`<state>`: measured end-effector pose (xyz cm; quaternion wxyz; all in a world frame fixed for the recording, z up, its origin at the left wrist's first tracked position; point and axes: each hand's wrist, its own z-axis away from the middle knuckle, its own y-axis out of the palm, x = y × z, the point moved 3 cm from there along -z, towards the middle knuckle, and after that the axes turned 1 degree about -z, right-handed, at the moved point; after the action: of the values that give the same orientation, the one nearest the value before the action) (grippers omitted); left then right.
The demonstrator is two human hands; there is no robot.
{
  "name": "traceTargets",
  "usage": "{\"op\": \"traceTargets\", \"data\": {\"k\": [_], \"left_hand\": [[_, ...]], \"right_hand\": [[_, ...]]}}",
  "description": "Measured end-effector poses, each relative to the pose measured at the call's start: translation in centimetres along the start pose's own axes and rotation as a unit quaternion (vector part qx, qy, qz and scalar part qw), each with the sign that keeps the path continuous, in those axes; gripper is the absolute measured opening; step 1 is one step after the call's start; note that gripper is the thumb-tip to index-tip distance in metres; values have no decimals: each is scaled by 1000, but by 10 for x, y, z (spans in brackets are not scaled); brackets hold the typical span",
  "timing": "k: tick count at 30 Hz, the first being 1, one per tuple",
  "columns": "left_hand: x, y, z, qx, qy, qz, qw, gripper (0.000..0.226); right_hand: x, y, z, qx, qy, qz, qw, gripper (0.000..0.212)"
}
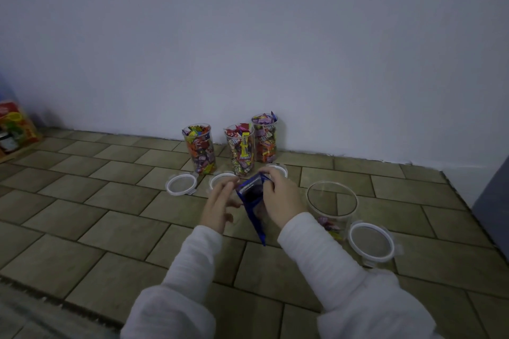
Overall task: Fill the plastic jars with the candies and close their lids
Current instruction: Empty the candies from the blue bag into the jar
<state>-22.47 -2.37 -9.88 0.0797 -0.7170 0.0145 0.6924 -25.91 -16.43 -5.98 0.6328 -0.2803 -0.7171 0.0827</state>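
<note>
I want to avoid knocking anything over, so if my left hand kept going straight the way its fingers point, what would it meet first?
Probably the blue candy bag, which the left hand already touches or nearly touches at its open top. Beyond it stands the middle filled jar. Depth is hard to judge from this one view.

We face a plain pale wall (248, 36) that meets a floor covering (82, 223) printed with tan, brick-laid tiles and dark grout lines. Dim, bluish light fills the room. At the far left stands a colourful red and yellow package (16, 126); a dark grey panel (493, 201) edges the right.
</note>
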Motion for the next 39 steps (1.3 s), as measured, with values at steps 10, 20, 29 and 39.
{"op": "traceTargets", "data": {"k": [10,20,29,39], "left_hand": [[3,43,-4,5,-260,219,940,27],[-13,74,-49,16,-235,302,924,14],[-21,94,-67,-17,-218,208,953,13],[-57,88,-77,-14,-89,30,996,22]], "right_hand": [[32,-38,-28,-3,-73,-90,993,38],[6,-111,-11,-1,-90,-130,987,28],[-46,-111,-4,-97,-36,-230,968,21],[-67,-104,0,-142,-59,-261,953,25]]}}
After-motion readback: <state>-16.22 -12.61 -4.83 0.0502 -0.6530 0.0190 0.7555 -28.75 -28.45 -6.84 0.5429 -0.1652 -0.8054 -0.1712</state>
